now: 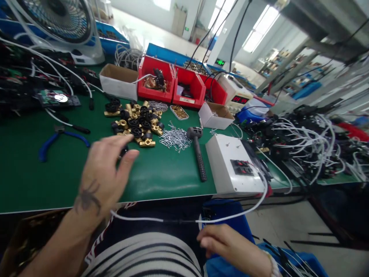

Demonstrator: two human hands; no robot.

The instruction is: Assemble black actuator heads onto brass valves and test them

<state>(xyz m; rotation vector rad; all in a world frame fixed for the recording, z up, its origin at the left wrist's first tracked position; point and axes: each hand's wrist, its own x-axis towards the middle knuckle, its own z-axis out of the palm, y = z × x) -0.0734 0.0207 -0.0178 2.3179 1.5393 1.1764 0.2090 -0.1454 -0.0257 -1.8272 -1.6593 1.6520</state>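
My left hand (pixel 105 165) reaches over the bench at the near edge of a pile of brass valve fittings (pixel 147 143) with black round knobs. Between its thumb and fingers shows a small dark part (pixel 123 151), mostly hidden by the hand. A white cable (pixel 230 220) with a black joint (pixel 179 221) loops from the white box (pixel 230 165) across my lap and passes out of sight at my left wrist. Below the cable, in front of my body, my right hand (pixel 220 243) hangs with loosely curled, slightly parted fingers; nothing is visible in it.
Blue-handled pliers (pixel 62 134) lie at left. A black-handled hammer (pixel 198 154) rests beside a heap of metal clips (pixel 176 139). Red bins (pixel 157 80) and small cartons (pixel 119 82) line the back. A fan (pixel 62 23) stands at left, tangled white cables (pixel 311 142) at right.
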